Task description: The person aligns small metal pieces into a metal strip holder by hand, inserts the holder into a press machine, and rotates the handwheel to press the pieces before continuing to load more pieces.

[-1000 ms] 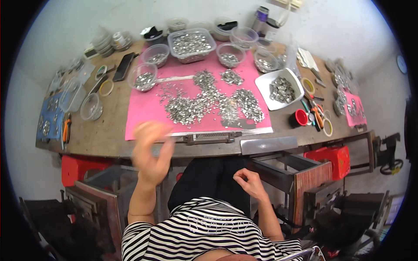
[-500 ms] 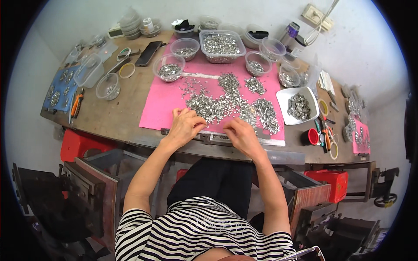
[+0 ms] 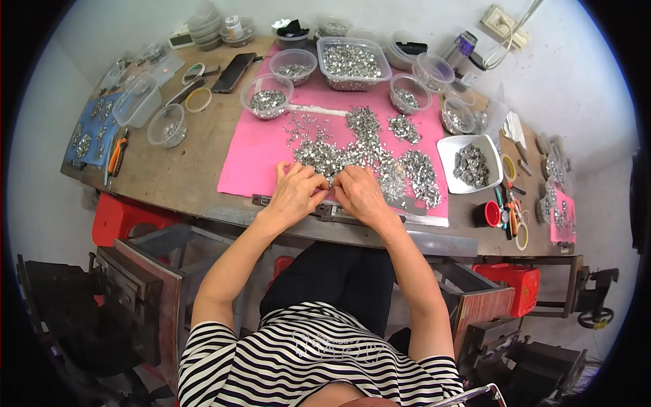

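Both hands work close together at the near edge of a pink mat (image 3: 254, 159), over a narrow metal bar fixture (image 3: 333, 211) along the table's front. My left hand (image 3: 296, 193) has its fingers bent and pinched near the heap of small shiny metal pieces (image 3: 319, 157). Beside it, my right hand (image 3: 361, 195) is curled with its fingertips pressed together at the heap's lower edge. Whatever either hand pinches is too small or hidden to make out. Smaller piles of metal pieces (image 3: 420, 178) lie right of the main heap.
Tubs of metal pieces, including a large rectangular one (image 3: 352, 85), line the back of the mat. A white square bowl (image 3: 444, 163) and a red cup (image 3: 486, 214) stand at right, near pliers (image 3: 510, 211). Orange-handled pliers (image 3: 118, 157) and a phone (image 3: 234, 72) lie on the left.
My right hand has moved left, up against my left hand. My left hand has shifted slightly right. The view has tilted a little.
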The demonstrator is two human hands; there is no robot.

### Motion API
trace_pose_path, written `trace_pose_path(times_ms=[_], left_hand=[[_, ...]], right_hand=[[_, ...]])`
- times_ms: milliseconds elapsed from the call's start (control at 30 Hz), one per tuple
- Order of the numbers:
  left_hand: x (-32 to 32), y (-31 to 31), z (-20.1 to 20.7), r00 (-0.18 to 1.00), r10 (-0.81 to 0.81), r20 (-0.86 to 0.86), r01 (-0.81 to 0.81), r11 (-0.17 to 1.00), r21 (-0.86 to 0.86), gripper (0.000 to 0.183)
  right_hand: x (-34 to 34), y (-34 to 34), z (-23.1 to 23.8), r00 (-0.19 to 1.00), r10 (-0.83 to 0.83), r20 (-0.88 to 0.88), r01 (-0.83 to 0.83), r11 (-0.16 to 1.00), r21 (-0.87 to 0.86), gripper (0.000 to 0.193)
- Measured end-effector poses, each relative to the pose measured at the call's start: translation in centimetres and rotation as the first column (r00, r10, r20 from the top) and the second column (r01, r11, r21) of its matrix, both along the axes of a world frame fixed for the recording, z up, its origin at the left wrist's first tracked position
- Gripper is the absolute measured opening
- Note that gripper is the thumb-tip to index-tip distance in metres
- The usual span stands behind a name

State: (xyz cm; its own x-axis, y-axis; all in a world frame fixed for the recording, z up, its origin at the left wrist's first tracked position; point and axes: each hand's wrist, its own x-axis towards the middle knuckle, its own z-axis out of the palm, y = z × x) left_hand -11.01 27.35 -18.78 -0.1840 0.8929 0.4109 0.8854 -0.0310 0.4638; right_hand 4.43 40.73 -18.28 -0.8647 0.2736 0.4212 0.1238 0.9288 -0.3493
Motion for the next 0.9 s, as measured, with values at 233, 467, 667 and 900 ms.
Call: trace_pose_path(times_ms=[233, 467, 667, 900], left_hand=[[-0.5, -0.5, -0.1, 1.0, -0.001, -0.007, 0.0, 1.0, -0.024, 0.006], [-0.2, -0.1, -0.3, 0.998, 0.003, -0.06, -0.002, 1.0, 0.015, 0.009], [-0.4, -0.2, -0.4, 0.997, 0.011, -0.081, -0.007, 0.998, 0.055, 0.009], [0.7, 0.6, 0.3, 1.0, 0.027, -0.003, -0.027, 0.997, 0.068, 0.012]], right_hand=[[4.2, -0.5, 2.1, 0.999, -0.005, -0.041, -0.006, 0.964, -0.267, 0.009], [6.3, -2.5, 0.9, 0.994, -0.016, -0.109, -0.005, 0.982, -0.19, 0.014], [6.9, -1.5, 0.7, 0.984, -0.127, -0.123, 0.087, 0.953, -0.29, 0.013], [1.5, -0.1, 0.1, 0.995, -0.063, -0.082, 0.052, 0.99, -0.131, 0.005]])
